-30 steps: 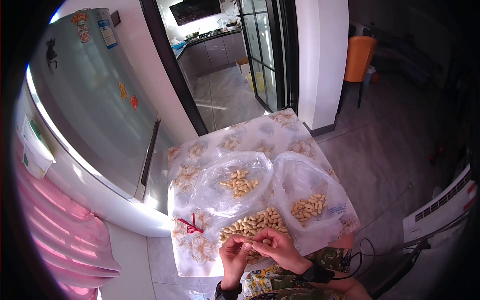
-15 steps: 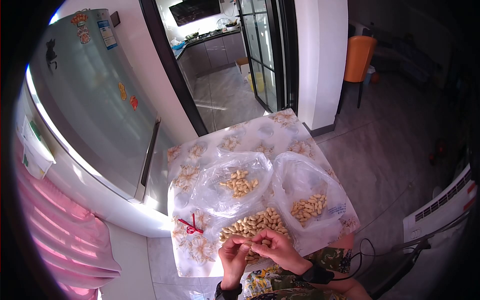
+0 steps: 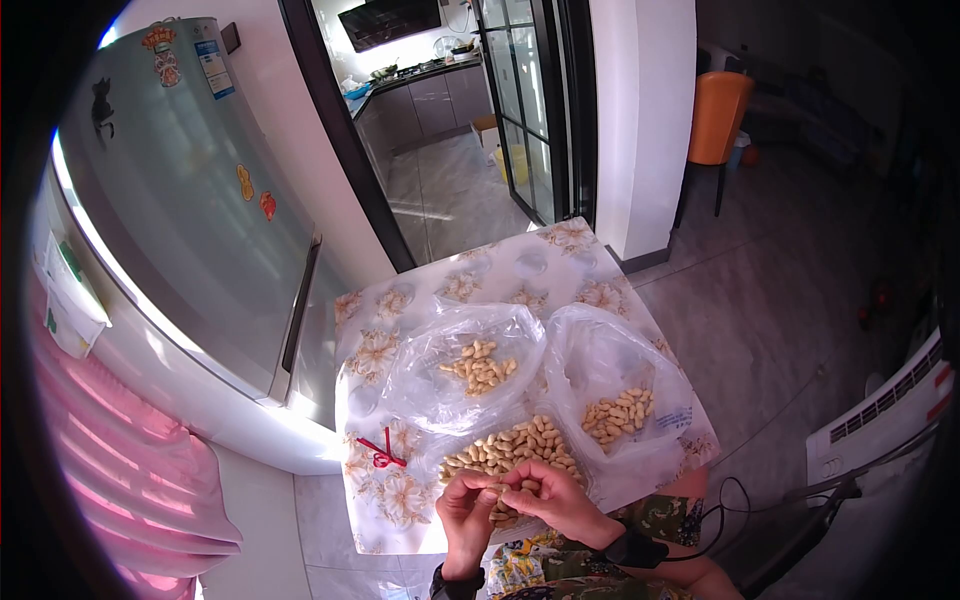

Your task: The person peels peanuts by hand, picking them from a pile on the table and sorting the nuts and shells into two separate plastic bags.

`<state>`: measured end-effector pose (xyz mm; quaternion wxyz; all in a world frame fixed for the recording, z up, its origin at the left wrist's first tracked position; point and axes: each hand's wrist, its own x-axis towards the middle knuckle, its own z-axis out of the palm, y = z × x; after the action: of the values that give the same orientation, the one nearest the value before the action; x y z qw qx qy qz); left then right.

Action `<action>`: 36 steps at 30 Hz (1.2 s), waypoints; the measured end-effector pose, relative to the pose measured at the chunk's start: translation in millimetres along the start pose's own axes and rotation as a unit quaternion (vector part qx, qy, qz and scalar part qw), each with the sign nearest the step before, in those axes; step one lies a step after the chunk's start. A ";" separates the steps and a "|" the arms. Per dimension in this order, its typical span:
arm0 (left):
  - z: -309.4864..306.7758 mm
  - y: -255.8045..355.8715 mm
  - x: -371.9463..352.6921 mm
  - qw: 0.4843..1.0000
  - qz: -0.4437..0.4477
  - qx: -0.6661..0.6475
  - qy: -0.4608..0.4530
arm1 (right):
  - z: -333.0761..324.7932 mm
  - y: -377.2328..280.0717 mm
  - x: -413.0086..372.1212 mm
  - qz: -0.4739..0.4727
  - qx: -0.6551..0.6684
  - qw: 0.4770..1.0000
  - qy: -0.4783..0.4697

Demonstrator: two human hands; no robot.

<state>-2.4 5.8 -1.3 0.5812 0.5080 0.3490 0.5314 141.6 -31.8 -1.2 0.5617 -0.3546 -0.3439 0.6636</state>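
Observation:
My left hand [image 3: 465, 510] and my right hand [image 3: 556, 500] meet fingertip to fingertip above a heap of unshelled peanuts [image 3: 515, 442]. Both are closed in a pinch around a peanut [image 3: 499, 488], mostly covered by the fingers. The heap lies in a clear shallow container [image 3: 586, 478] at the table's near edge, partly hidden by my hands. Behind it, an open clear plastic bag [image 3: 415, 385] holds a smaller pile of peanuts [image 3: 482, 370]. To the right, a second plastic bag [image 3: 572, 345] holds another pile of peanuts [image 3: 617, 415].
A thin red looped item [image 3: 382, 450] lies on the flowered tablecloth [image 3: 390, 495], left of the container. The fridge [image 3: 200, 200] stands at the left, and a glass door [image 3: 515, 110] opens onto a kitchen. An orange chair [image 3: 720, 115] and a white appliance [image 3: 880, 410] are at the right.

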 end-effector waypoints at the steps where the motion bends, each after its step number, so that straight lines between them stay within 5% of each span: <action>1: -0.3 -0.6 -0.2 1.000 0.000 0.000 0.000 | 0.5 -0.9 -0.5 0.003 0.001 1.000 0.003; 18: 11.1 11.2 2.6 0.997 -0.061 -0.021 0.030 | -0.4 -10.2 -1.4 0.007 0.065 0.996 0.053; 28: 5.9 3.3 3.3 0.998 -0.055 0.022 -0.017 | -58.4 -45.3 1.1 -0.134 0.426 0.883 0.145; 36: 4.2 -2.5 1.9 0.998 -0.067 0.001 -0.018 | -36.8 -27.3 5.1 -0.094 0.370 0.912 0.151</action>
<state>2.6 6.9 -2.5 0.6214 0.4936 0.3723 0.4812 186.3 -20.9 2.9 0.7578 -0.1837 -0.0163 0.6259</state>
